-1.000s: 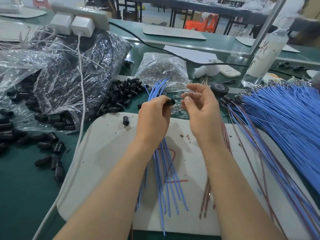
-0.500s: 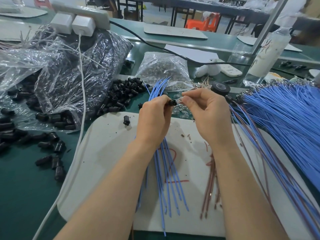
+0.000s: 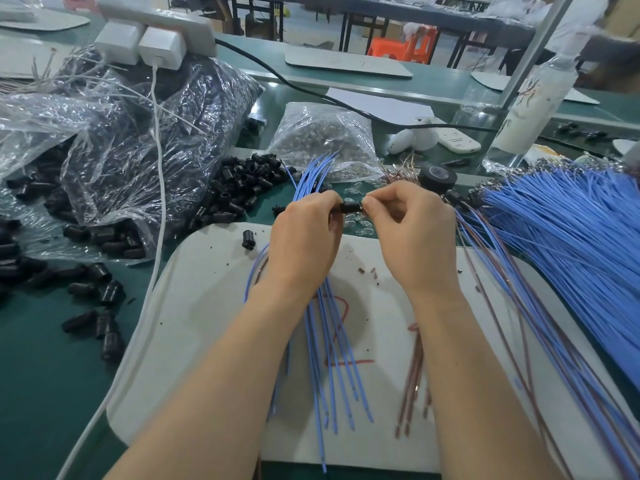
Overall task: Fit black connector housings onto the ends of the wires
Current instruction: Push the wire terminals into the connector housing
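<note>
Left hand (image 3: 304, 237) grips a bundle of blue wires (image 3: 329, 348) and pinches 1 black connector housing (image 3: 351, 206) against the right hand (image 3: 412, 230), whose fingertips press its other end, both above the white mat (image 3: 207, 306) on the green counter (image 3: 41, 375). Loose housings (image 3: 242, 188) lie heaped beside a clear bag of small clear parts (image 3: 322, 140). A big crumpled plastic bag (image 3: 138, 150) at left holds more black housings. Large blue wire pile (image 3: 571, 237) at right.
</note>
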The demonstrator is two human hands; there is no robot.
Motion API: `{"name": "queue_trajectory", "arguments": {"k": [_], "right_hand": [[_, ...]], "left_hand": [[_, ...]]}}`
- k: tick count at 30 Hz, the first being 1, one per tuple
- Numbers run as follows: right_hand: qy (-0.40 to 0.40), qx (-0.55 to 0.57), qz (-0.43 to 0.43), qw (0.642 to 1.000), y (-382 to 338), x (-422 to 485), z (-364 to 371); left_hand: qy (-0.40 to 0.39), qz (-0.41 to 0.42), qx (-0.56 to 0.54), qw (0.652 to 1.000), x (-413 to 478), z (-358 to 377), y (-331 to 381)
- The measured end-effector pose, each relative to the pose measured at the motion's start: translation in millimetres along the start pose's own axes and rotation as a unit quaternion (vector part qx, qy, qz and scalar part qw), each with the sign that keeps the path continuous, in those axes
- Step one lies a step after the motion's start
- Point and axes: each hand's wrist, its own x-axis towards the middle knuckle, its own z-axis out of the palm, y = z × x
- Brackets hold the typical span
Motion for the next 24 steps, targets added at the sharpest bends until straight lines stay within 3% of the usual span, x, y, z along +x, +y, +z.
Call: {"name": "queue_trajectory", "arguments": {"k": [6, 17, 24], "right_hand": [[-0.058, 0.068, 0.075, 0.993, 20, 7, -9], [-0.12, 0.202, 0.137, 0.962, 32, 9, -1], [-0.098, 0.332, 0.219, 0.912, 25, 6, 2]], "left_hand": [[-0.124, 0.002, -0.121, 0.985, 0, -5, -1], [-0.101, 0.028, -0.094, 0.99, -1, -2, 1], [-0.082, 0.03, -0.1, 0.991, 1, -3, 3]]}}
